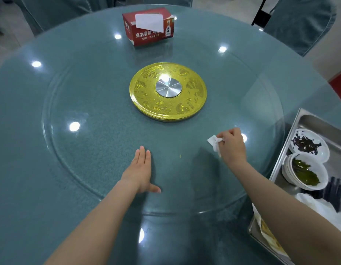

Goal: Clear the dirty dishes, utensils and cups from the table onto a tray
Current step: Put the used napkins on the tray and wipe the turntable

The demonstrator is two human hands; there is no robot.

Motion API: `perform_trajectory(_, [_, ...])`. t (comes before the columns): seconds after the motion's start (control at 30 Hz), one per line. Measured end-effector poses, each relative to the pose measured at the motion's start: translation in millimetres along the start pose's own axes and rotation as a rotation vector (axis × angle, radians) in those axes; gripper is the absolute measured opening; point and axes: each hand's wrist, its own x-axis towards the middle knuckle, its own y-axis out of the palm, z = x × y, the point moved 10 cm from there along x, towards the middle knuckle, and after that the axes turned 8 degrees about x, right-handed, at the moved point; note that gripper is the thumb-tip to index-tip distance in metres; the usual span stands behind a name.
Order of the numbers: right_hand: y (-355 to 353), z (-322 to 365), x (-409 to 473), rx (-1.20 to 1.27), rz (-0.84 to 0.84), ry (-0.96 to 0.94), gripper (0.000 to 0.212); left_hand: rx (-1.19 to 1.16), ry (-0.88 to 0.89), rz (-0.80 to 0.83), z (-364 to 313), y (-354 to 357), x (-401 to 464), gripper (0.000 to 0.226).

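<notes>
Dishes already sit stacked in the steel tray at the desk's right edge, with used bowls, dark chopsticks and crumpled napkins packed beside them, so we judge the clearing nearly done. Nearest us, our left hand lies flat and relaxed on the glass turntable, likely to steady it. Just beyond, our right hand pinches a white tissue above the glass, probably for wiping a small yellow speck between the hands. Farther off sits the golden hub, then a red tissue box left in place.
</notes>
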Motion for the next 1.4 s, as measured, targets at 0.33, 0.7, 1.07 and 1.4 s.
perform_trajectory(0.33, [20,6,-31,-0.382,0.023,-0.111,0.036,-0.013,0.013,-0.024,9,-3,-1,0.139])
perform_trajectory(0.7, [55,43,-18,-0.123,0.126,-0.041,0.038,-0.049,0.012,-0.053,4,-1,1,0.139])
perform_trajectory(1.07, [108,81,-89,-0.253,0.468,-0.373,0.049,-0.469,-0.011,-0.332,39,-19,-14,0.101])
perform_trajectory(1.4, [82,41,-137,-0.234,0.494,-0.358,0.044,-0.333,-0.437,-0.311,145,4,-58,0.103])
